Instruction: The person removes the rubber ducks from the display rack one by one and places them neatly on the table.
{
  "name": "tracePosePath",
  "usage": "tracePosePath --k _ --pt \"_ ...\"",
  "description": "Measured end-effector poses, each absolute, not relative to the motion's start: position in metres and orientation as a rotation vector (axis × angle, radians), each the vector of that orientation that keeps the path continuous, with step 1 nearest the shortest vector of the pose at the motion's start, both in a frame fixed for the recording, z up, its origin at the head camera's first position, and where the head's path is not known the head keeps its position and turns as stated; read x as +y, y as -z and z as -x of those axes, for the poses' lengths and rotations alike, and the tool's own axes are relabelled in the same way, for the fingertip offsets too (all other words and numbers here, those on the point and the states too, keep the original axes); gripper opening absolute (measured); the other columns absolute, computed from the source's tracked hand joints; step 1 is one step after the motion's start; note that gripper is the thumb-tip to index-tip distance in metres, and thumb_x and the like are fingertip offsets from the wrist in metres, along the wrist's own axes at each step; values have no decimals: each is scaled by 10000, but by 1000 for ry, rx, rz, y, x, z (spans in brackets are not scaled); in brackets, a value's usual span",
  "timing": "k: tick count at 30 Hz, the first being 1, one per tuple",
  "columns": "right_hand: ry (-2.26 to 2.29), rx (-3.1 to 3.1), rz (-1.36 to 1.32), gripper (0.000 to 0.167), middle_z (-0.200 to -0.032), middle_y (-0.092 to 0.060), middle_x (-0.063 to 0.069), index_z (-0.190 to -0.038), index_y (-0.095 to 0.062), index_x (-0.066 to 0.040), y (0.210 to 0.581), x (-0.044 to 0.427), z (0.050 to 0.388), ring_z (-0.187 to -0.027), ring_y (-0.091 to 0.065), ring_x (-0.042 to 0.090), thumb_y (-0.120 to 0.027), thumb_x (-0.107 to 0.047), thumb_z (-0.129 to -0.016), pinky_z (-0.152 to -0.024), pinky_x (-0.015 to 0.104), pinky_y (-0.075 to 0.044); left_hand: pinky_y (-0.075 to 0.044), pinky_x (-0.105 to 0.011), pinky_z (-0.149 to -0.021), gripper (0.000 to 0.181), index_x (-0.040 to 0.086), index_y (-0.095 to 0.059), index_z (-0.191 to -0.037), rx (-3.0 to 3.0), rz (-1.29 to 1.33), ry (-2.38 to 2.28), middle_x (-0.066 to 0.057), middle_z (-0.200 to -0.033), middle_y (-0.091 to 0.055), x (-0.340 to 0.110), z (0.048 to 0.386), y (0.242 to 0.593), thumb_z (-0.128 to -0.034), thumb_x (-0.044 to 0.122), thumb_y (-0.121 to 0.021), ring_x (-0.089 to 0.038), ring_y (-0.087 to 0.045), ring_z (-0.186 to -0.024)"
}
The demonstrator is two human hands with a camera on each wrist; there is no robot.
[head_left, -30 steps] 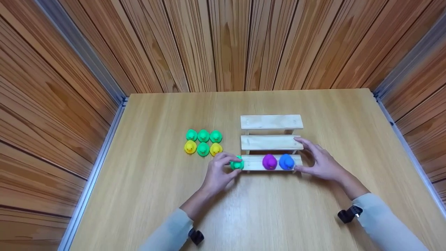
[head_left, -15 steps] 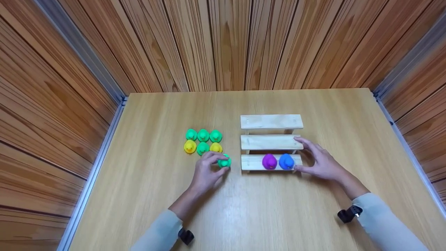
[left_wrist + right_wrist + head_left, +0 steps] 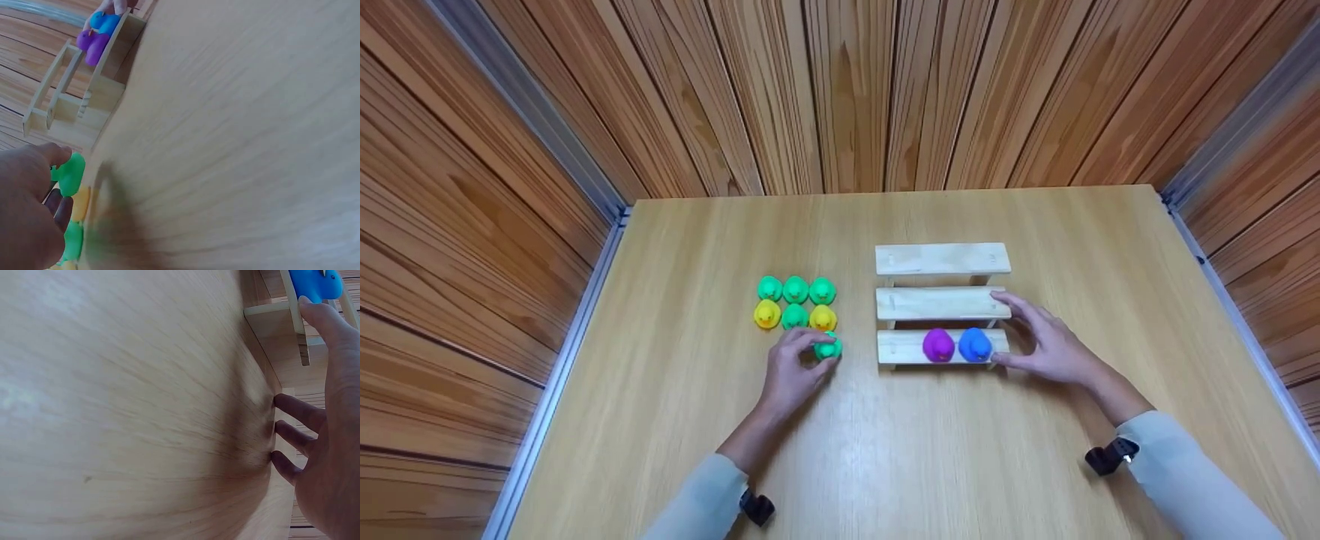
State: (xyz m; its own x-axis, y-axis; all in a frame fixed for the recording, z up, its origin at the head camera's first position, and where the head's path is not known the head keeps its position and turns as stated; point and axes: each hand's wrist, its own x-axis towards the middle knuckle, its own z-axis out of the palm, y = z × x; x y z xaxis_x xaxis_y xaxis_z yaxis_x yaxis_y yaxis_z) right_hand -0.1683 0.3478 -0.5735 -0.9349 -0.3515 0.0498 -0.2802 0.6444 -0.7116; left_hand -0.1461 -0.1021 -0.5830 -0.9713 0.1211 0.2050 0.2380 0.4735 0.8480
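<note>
My left hand (image 3: 793,373) pinches a green rubber duck (image 3: 829,347) between thumb and fingers, just in front of the right-hand yellow duck (image 3: 823,318). Whether the pinched duck (image 3: 72,175) touches the table, I cannot tell. A three-step wooden stand (image 3: 901,348) is to the right. On its lowest step are a purple duck (image 3: 938,345) and a blue duck (image 3: 975,345), side by side. At the stand's right end is my right hand (image 3: 1046,346), fingers spread. In the right wrist view its thumb touches the lowest step by the blue duck (image 3: 315,284); other fingertips rest on the table.
Left of the stand, several green ducks (image 3: 796,289) and another yellow duck (image 3: 767,314) are grouped in two rows. The wooden table (image 3: 930,457) is bounded by wood-plank walls (image 3: 847,97) and metal rails (image 3: 562,322).
My left hand has carried the green duck leftward, from the left end of the lowest step to the front of the duck group. My right hand has stayed at the stand.
</note>
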Motion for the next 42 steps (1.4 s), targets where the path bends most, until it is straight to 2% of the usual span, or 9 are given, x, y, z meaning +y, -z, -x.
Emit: tracePosePath --k 4,6,11,16,24,27,31,36,42 --pt "1162 2764 528 1037 -1770 -428 266 -1766 -328 -278 574 348 168 -1571 -500 566 -946 -307 -933 -1289 825 -347 -688 -380 -995 227 76 -853 -1138 -2560 340 1525 -142 -1221 -751 -105 149 595 -924 23 -907 -313 -711 -1154" --pt "1158 2767 528 1036 -1766 -434 268 -1766 -329 -276 574 348 168 -1569 -505 565 -945 -309 -934 -1289 822 -351 -691 -339 -940 227 80 -850 -1127 -2524 367 1523 -133 -1200 -739 -107 152 607 -918 5 -902 -284 -712 -1113" --pt "1162 2760 532 1035 -1777 -416 272 -1768 -324 -272 574 348 168 -1575 -498 569 -942 -306 -938 -1297 810 -356 -690 -270 -901 234 108 -849 -1089 -2456 373 1530 -100 -1153 -709 -110 158 626 -890 20 -933 -232 -718 -1058" --pt "1157 2769 534 1039 -1750 -451 281 -1766 -330 -264 573 348 168 -1552 -517 570 -947 -293 -930 -1280 817 -371 -690 -275 -918 248 102 -841 -1075 -2460 342 1529 -104 -1140 -688 -110 156 621 -866 22 -948 -245 -720 -1054" --pt "1141 2782 542 1058 -1752 -462 266 -1764 -337 -248 572 348 168 -1570 -537 521 -963 -270 -913 -1302 729 -389 -684 -292 -946 278 108 -833 -1101 -2510 298 1522 -95 -1160 -670 -110 157 622 -862 15 -941 -236 -722 -1069" --pt "1142 2782 554 1056 -1755 -456 274 -1765 -338 -237 573 348 168 -1570 -531 533 -963 -268 -914 -1299 736 -384 -685 -314 -977 318 110 -824 -1125 -2514 277 1534 -91 -1166 -663 -109 156 620 -845 24 -946 -241 -725 -1083" --pt "1151 2782 558 1053 -1752 -460 277 -1764 -343 -235 573 349 168 -1564 -531 541 -963 -263 -913 -1299 749 -385 -691 -414 -1034 385 80 -806 -1173 -2524 242 1552 -113 -1176 -650 -107 151 606 -825 21 -959 -287 -729 -1113" --pt "1162 2772 546 1053 -1739 -461 298 -1769 -330 -256 574 349 168 -1556 -520 567 -954 -270 -921 -1290 812 -362 -658 -524 -1110 398 67 -787 -1211 -2577 207 1532 -141 -1227 -652 -107 149 587 -854 34 -961 -348 -730 -1169" --pt "1158 2772 541 1047 -1737 -464 296 -1771 -326 -266 573 348 168 -1563 -511 564 -948 -287 -929 -1292 820 -352 -667 -562 -1083 385 58 -786 -1219 -2551 240 1527 -157 -1252 -657 -105 147 577 -873 53 -955 -378 -699 -1197"
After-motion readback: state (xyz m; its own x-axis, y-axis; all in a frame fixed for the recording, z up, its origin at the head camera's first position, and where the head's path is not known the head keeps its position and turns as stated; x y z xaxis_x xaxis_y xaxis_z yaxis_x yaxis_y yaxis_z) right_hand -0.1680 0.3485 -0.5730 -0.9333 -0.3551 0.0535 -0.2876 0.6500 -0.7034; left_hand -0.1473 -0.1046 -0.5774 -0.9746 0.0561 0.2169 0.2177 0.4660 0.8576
